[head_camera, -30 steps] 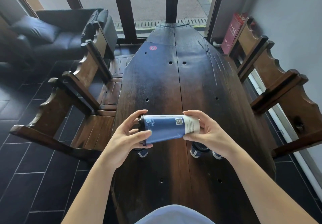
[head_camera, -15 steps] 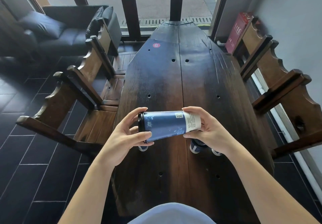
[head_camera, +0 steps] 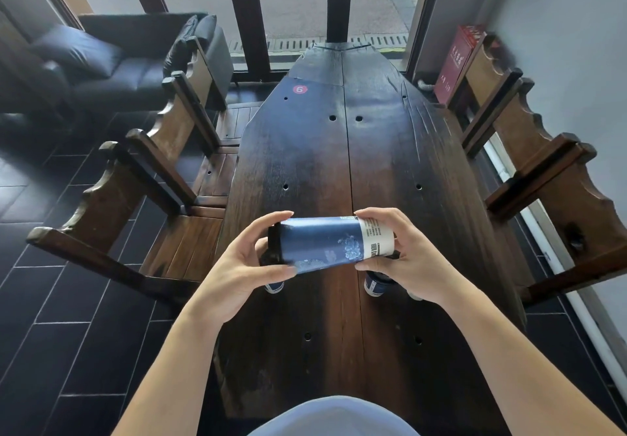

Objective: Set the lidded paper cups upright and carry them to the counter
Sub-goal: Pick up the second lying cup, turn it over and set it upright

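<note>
Above the near half of the dark wooden table (head_camera: 339, 150), taken here as the landmark, a blue lidded paper cup (head_camera: 325, 244) is held on its side in both hands, clear of the boards. At the table's left edge the left hand (head_camera: 237, 276) curls around the cup's black-lidded end (head_camera: 274, 244), thumb below and fingers over the top. Toward the table's right edge the right hand (head_camera: 410, 259) clasps the white-banded base end (head_camera: 378, 240) the same way, so both hands are closed on the one cup.

On the table beneath the hands, more blue cups show only in part: one (head_camera: 273, 287) under the left hand and one (head_camera: 376, 284) under the right. They appear to stand upright, though the hands hide too much to be sure.

The held cup should handle as a light, thin-walled thing, probably easy to dent if squeezed at mid-body, and smooth enough to slip. Whether it holds liquid cannot be told. The safest hold is likely around the stiffer rim just under the lid, with the base supported while it is turned upright, keeping pressure off the lid so it does not pop loose.
</note>
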